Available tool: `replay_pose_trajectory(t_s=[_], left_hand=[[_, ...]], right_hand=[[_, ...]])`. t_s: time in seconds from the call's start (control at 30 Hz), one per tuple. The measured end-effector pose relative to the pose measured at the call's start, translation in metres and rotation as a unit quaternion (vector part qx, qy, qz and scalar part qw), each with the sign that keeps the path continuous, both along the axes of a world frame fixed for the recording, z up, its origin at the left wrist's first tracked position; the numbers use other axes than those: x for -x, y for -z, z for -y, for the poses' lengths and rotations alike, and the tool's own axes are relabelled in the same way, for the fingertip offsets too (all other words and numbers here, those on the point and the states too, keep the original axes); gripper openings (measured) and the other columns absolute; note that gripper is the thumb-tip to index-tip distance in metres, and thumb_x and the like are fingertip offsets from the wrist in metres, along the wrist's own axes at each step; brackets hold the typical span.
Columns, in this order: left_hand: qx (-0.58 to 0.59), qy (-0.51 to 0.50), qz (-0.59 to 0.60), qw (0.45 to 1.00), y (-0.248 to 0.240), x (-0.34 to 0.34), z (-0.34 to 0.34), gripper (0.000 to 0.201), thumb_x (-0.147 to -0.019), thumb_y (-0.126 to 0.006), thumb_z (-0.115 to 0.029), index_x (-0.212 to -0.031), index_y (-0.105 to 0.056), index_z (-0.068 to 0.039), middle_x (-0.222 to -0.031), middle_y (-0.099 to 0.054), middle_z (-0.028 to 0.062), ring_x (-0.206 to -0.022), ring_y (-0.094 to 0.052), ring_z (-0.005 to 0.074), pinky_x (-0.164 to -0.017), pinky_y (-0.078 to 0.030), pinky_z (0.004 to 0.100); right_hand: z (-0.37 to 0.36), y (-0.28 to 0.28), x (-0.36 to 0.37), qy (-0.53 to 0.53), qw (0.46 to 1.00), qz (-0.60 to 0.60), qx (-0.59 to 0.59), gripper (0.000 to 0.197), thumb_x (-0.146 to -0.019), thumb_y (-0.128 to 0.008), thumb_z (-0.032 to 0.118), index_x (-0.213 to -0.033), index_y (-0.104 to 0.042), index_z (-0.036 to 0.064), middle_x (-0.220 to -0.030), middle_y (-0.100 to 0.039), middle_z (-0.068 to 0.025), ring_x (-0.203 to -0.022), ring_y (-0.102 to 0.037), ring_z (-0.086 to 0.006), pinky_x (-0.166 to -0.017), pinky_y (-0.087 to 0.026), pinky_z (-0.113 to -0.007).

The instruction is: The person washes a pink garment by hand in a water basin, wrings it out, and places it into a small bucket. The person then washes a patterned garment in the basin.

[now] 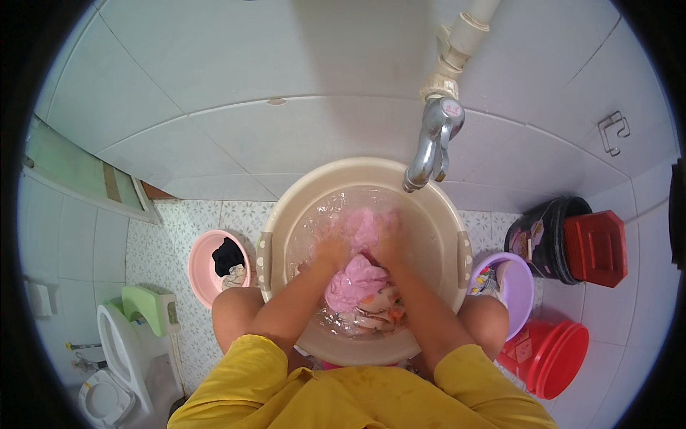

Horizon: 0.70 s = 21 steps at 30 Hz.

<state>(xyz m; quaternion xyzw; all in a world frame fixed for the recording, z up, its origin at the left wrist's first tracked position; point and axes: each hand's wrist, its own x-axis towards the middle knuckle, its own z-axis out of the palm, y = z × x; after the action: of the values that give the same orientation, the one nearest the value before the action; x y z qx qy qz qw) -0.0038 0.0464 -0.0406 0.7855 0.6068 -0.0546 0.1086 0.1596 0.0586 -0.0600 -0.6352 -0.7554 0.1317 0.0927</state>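
Both my forearms reach down into a large beige basin point(443, 207) of water. My left hand point(332, 247) is under the surface at the left side of a pink cloth point(361, 227), closed on it. Opposite, my right hand point(388, 242) grips the right side of the same cloth. Water and motion blur the fingertips of both hands. Nearer to me, between my wrists, a bunched pink part point(355, 282) bulges up, and I cannot tell whether it is the same piece. Below it floats a pale patterned cloth point(371, 314).
A chrome tap point(432, 139) hangs over the basin's far right rim. At left stand a pink basin point(204, 282) with dark and pale cloths and a toilet point(146, 365). To the right are a purple basin point(522, 293), a black bucket point(543, 243) and a red bucket point(547, 354).
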Motion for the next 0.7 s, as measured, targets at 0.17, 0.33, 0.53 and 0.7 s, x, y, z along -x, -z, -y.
replay_pose_trajectory(t_s=[0.17, 0.33, 0.53, 0.7], left_hand=[[0.107, -0.077, 0.406, 0.904, 0.006, 0.046, -0.032, 0.059, -0.086, -0.056, -0.039, -0.137, -0.037, -0.015, -0.129, -0.048, 0.0122, -0.111, -0.050, 0.0275, -0.095, -0.042, 0.0394], [0.233, -0.358, 0.755, 0.499, -0.001, 0.024, -0.029, 0.060, -0.088, -0.053, -0.039, -0.136, -0.038, -0.006, -0.132, -0.046, 0.0136, -0.119, -0.046, 0.0243, -0.097, -0.040, 0.0349], [0.431, -0.265, 0.781, 0.368, -0.024, 0.003, -0.027, 0.056, -0.088, -0.055, -0.035, -0.134, -0.041, -0.006, -0.126, -0.051, 0.0144, -0.106, -0.054, 0.0226, -0.089, -0.045, 0.0311], [0.388, -0.181, 0.579, 0.693, -0.030, 0.018, -0.037, 0.056, -0.086, -0.060, -0.030, -0.134, -0.041, -0.006, -0.122, -0.054, 0.0148, -0.101, -0.056, 0.0213, -0.088, -0.045, 0.0300]], right_hand=[[-0.015, 0.033, -0.020, 0.157, 0.940, -0.303, 0.007, 0.058, -0.080, -0.061, 0.029, -0.129, -0.044, 0.0037, -0.121, -0.049, -0.0235, -0.119, -0.044, -0.0344, -0.099, -0.034, -0.042], [0.010, 0.012, 0.037, 0.271, 0.778, -0.549, 0.142, 0.046, -0.080, -0.060, 0.024, -0.119, -0.049, 0.0020, -0.111, -0.056, -0.0198, -0.106, -0.051, -0.0354, -0.093, -0.039, -0.041], [0.014, -0.073, 0.070, 0.017, 0.951, -0.304, -0.057, 0.033, -0.078, -0.061, 0.027, -0.103, -0.057, 0.0053, -0.100, -0.059, -0.0198, -0.092, -0.056, -0.0385, -0.080, -0.044, -0.044], [-0.037, -0.032, -0.006, 0.156, 0.957, -0.168, -0.177, 0.030, -0.077, -0.060, 0.029, -0.099, -0.059, 0.0082, -0.090, -0.061, -0.0187, -0.084, -0.059, -0.0381, -0.076, -0.047, -0.046]])
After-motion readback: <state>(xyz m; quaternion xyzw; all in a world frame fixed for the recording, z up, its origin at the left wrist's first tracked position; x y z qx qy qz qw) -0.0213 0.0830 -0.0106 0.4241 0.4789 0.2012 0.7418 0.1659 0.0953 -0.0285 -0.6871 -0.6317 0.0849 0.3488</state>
